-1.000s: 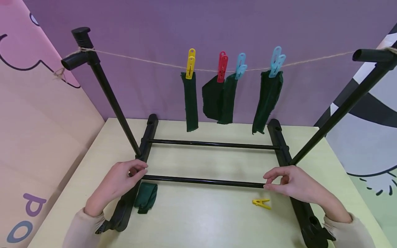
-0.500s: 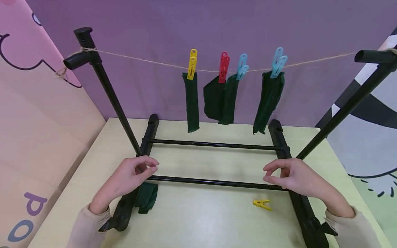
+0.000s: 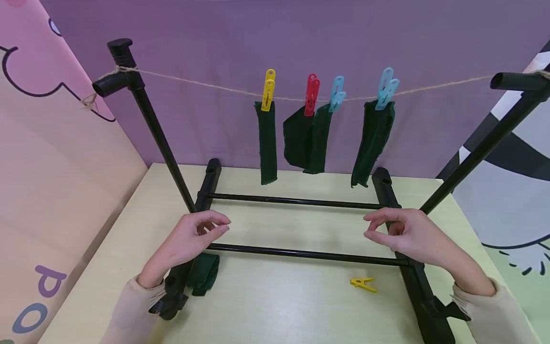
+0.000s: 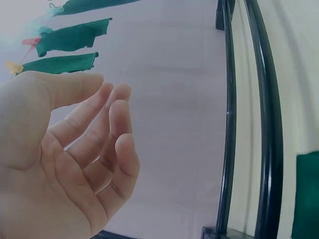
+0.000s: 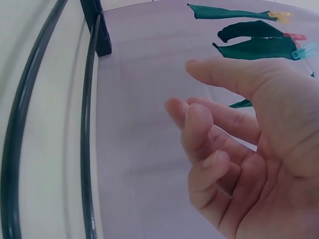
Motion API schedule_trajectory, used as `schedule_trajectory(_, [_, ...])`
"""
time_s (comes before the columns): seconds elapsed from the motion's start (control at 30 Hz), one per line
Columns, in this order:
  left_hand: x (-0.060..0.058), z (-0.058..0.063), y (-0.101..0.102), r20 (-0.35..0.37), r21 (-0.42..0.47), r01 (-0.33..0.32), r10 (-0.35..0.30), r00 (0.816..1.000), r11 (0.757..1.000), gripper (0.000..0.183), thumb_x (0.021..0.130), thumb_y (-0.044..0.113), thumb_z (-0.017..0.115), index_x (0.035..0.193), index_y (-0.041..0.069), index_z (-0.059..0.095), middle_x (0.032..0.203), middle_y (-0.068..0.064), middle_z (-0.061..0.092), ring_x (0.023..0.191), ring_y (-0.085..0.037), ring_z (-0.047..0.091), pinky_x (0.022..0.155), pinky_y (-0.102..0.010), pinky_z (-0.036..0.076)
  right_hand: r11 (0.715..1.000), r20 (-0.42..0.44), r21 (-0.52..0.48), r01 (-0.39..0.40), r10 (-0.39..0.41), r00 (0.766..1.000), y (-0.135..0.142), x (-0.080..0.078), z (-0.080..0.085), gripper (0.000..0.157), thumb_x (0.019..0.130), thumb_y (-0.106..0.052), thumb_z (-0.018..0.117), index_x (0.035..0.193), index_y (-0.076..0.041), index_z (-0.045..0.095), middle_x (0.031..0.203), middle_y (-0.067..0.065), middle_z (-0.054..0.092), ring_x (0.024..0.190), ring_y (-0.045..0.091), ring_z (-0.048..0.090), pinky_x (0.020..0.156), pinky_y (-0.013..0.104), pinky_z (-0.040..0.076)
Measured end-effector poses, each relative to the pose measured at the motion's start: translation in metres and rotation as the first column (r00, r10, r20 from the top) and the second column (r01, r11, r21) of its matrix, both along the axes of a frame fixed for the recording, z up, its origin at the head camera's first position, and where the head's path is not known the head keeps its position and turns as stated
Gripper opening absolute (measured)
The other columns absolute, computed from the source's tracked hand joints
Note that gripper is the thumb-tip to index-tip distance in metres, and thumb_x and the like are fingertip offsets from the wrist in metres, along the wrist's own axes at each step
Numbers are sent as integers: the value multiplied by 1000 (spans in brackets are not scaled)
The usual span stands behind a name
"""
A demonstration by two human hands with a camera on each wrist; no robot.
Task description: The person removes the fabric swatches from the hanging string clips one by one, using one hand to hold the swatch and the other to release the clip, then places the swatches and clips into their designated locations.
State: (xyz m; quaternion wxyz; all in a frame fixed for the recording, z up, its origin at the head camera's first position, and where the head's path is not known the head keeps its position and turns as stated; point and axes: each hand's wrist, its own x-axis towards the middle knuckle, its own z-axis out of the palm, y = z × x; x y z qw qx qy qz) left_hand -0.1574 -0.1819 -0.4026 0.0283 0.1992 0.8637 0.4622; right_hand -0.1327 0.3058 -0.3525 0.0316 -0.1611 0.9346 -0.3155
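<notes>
My left hand [image 3: 195,236] hovers over the left foot bar of a black rack, fingers loosely curled around nothing, as the left wrist view confirms. On the other side my right hand [image 3: 406,234] hangs above the right foot bar [image 3: 427,291], thumb and fingers apart and holding nothing. Dark green cloth pieces hang from a twine line [image 3: 202,85]. A yellow clothespin [image 3: 268,91], a red clothespin [image 3: 312,94] and two light blue clothespins [image 3: 387,89] pinch them. A folded green cloth [image 3: 204,273] lies by the left foot bar, and a loose yellow clothespin [image 3: 363,284] lies on the table.
Two black crossbars [image 3: 296,253] join the rack's feet low over the pale table [image 3: 275,306]. Slanted black posts [image 3: 159,138] rise at left and right, carrying the twine. A purple wall [image 3: 206,43] stands behind, with printed panels at both sides.
Both hands have risen away from the rack's base; the left has also shifted right. The clothespins and cloths stay where they were.
</notes>
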Motion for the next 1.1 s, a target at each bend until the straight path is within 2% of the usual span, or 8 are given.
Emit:
schedule_trajectory(0.23, [-4,4,11,-4,5,-5,5,1000,1000,16,101,22,75,116,17,79,110,2,78,95,-17,67,81,-29,57,1000,-35,-24,-19,18,999,-6,-3,10,29,94,-20,82,122,-12,76,101,-2,78,54,11,53,52,26,41])
schedule_trajectory(0.47, [-8,7,20,-31,10,3,-2,1000,1000,17,102,20,74,117,16,78,111,1,78,96,-18,67,81,-30,58,1000,-39,1,-11,11,999,-13,-6,22,29,95,-23,82,122,-13,77,105,0,78,57,11,55,52,26,42])
schedule_trajectory(0.6, [-9,8,24,-53,27,-13,14,999,1000,17,102,20,74,117,15,79,112,0,78,95,-17,67,81,-31,58,1000,-53,-4,-9,9,999,-19,-8,30,29,95,-25,81,122,-14,78,107,2,78,59,12,57,52,27,44])
schedule_trajectory(0.87, [-6,9,32,-33,38,-53,54,998,998,16,103,23,72,117,18,78,106,-1,77,87,-17,67,78,-28,56,999,-68,-32,-27,25,997,-34,-11,41,27,97,-25,79,121,-15,79,108,3,78,58,14,57,52,28,44])
schedule_trajectory(1.1, [-10,15,42,-50,67,-70,74,996,995,17,103,25,72,118,18,78,108,-1,77,88,-18,67,81,-35,57,999,-85,-44,-30,26,996,-40,-13,46,23,98,-26,78,120,-18,79,110,3,79,57,14,56,50,28,41])
